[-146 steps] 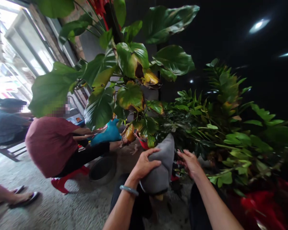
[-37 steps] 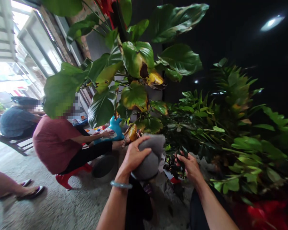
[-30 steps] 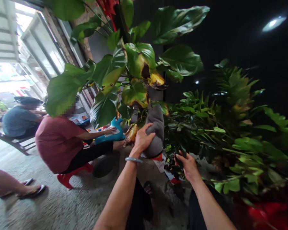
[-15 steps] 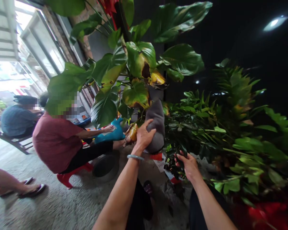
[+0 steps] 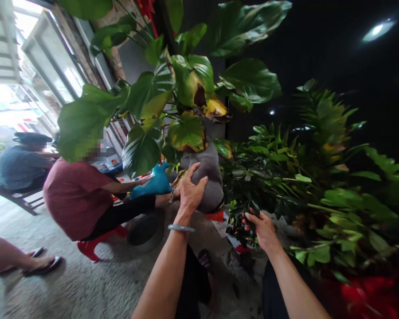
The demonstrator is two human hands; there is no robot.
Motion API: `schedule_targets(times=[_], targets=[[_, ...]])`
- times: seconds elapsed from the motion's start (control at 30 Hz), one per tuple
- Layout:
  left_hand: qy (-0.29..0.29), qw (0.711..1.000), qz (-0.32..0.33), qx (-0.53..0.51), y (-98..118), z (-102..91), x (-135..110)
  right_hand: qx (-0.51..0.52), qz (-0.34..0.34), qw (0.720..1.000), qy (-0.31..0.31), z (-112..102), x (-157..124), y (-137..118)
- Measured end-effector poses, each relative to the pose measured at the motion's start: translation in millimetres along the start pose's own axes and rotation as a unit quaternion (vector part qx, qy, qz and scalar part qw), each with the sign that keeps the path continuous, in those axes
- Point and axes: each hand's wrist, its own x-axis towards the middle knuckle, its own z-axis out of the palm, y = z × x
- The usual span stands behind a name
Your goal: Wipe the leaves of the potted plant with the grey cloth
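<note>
Person (image 5: 75, 199) on stool (image 5: 89, 249), left of cloth item (image 5: 210, 179); plants (image 5: 346, 200) right.

A person in maroon (image 5: 75, 199) sits on a red stool (image 5: 89, 249) beside a dark tub (image 5: 148, 243); another person (image 5: 22, 166) sits on a bench (image 5: 17, 200).

floor (image 5: 69, 288): rough, grey | wall (image 5: 326, 40): dark (bright glare (image 5: 378, 30), upper right) | bench (image 5: 9, 197): slatted | stool (image 5: 88, 248): red

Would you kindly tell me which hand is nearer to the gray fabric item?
Left: the left hand holds the gray fabric item, while the right hand is apart, lower and to its right, at the dark leaves.
</note>
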Motion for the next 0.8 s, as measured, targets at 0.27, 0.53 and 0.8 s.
schedule_targets(times=[0.27,0.53,0.8], targets=[[-0.281,0.946,-0.15,0.067,-45.0,13.4,-57.2,-0.044,0.009,0.999,0.017,-4.0,-1.3,-1.0],[-0.029,0.999,-0.045,-0.006,-3.8,-1.4,-12.1,-0.014,0.004,1.0,-0.006,-3.6,-0.2,-1.8],[-0.323,0.935,-0.109,0.102,-30.5,23.2,-33.7,-0.022,0.007,1.0,0.017,0.1,-4.9,-4.3]])
